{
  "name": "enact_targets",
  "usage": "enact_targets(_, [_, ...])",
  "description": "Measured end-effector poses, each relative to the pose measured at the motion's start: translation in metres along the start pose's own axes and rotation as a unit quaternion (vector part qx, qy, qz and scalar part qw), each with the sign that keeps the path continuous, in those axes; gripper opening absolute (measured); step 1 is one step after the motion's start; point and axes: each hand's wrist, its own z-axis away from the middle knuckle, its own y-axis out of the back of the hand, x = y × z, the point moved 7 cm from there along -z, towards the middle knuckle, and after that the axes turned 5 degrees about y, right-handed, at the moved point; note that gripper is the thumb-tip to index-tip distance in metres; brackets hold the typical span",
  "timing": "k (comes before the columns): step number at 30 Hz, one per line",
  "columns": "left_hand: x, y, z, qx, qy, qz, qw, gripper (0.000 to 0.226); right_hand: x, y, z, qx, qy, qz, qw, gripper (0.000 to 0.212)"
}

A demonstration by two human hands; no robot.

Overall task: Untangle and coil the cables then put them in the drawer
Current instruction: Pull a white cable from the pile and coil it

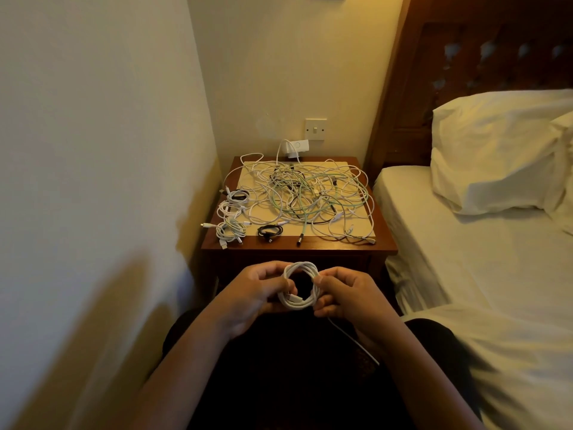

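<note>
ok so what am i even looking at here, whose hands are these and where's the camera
No machine here: a person wears one camera on the head, looking down at their own bare hands. The left hand and right hand each pinch a white cable wound into a ring; its loose tail hangs below the right hand. Ahead, a wooden bedside table carries a big tangle of cables, and small finished coils sit along its left side. A bed lies on the right.
</note>
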Motion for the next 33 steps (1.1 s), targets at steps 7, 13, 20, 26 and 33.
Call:
enact_targets(7, [-0.008, -0.013, -0.005, -0.006, -0.01, 0.227, 0.974, 0.039, 0.004, -0.006, -0.001, 0.015, -0.013, -0.069, 0.997, 0.016])
enact_targets(13, [-0.006, -0.007, -0.004, 0.03, -0.016, 0.11, 0.993, 0.03, -0.01, 0.007, -0.005, 0.001, 0.036, 0.042, 0.998, 0.018])
enact_targets(20, [0.002, 0.001, -0.001, -0.007, 0.025, 0.136, 0.99, 0.034, -0.021, 0.01, -0.01, -0.012, 0.092, 0.103, 0.99, 0.015])
enact_targets(26, [0.014, 0.002, 0.001, -0.034, 0.005, 0.138, 0.99, 0.035, -0.029, 0.009, -0.02, -0.012, 0.104, 0.087, 0.991, 0.014])
enact_targets(33, [0.015, 0.014, -0.012, -0.062, 0.022, 0.23, 0.971, 0.034, -0.032, 0.006, -0.039, -0.015, 0.113, 0.085, 0.99, 0.014])
